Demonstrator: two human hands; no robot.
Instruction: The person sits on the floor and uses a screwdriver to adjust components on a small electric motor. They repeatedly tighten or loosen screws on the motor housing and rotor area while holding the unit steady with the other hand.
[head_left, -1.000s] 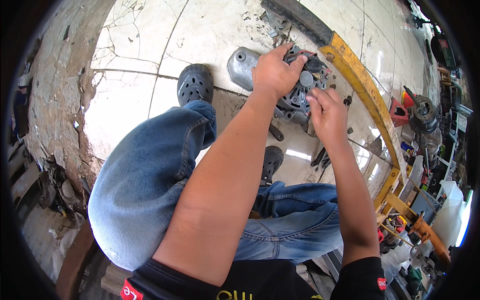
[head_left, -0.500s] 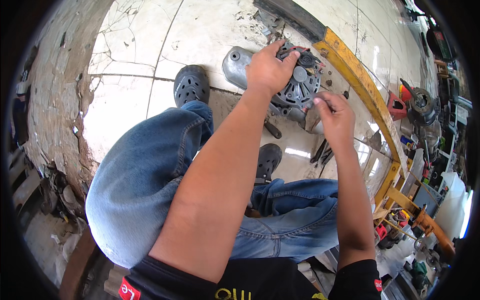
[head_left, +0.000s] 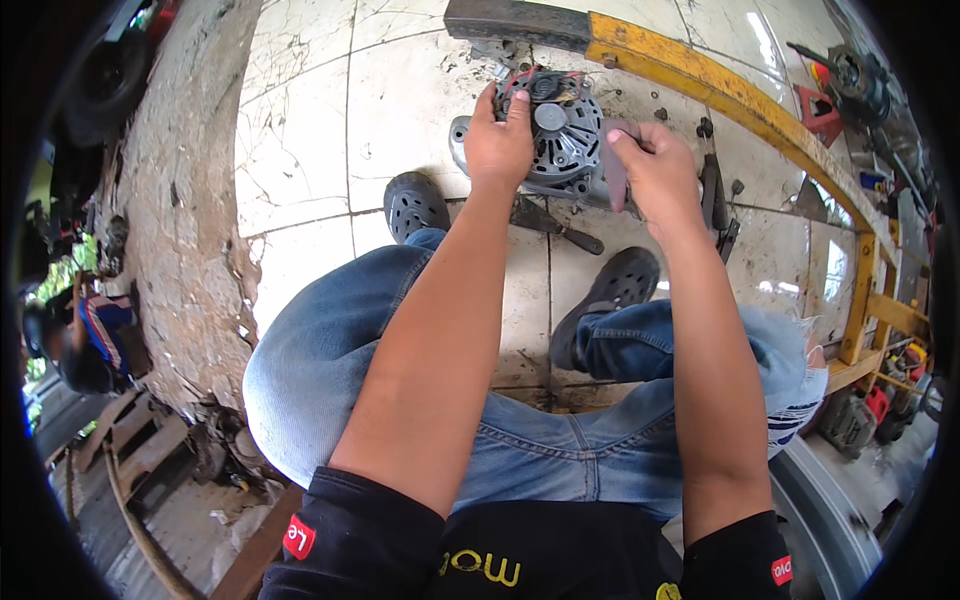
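Observation:
A round grey alternator [head_left: 578, 152] with a slotted, vented end face stands on the tiles in front of me. Thin red wires run along its far side. My left hand [head_left: 498, 145] grips its left edge, thumb on the top face and fingers round the side. Against the alternator's right side, my right hand [head_left: 660, 172] pinches a brownish strip of sandpaper [head_left: 614, 168] between thumb and fingers. A scraper [head_left: 562, 228] with a dark handle lies on the floor just nearer to me. Behind my left hand, a metal cover [head_left: 459, 140] partly shows.
A yellow and black steel beam [head_left: 690, 75] curves past the far and right sides. Dark pliers-like tools [head_left: 713, 195] lie right of my right hand. Beyond the beam is a red stand [head_left: 818, 115]. My shoes flank the near floor; another person [head_left: 95, 325] is far left.
The whole view has shifted, bringing the alternator lower-left of the beam's corner. My right hand now shows the sandpaper strip broadside along the alternator's right side. My left hand keeps its grip.

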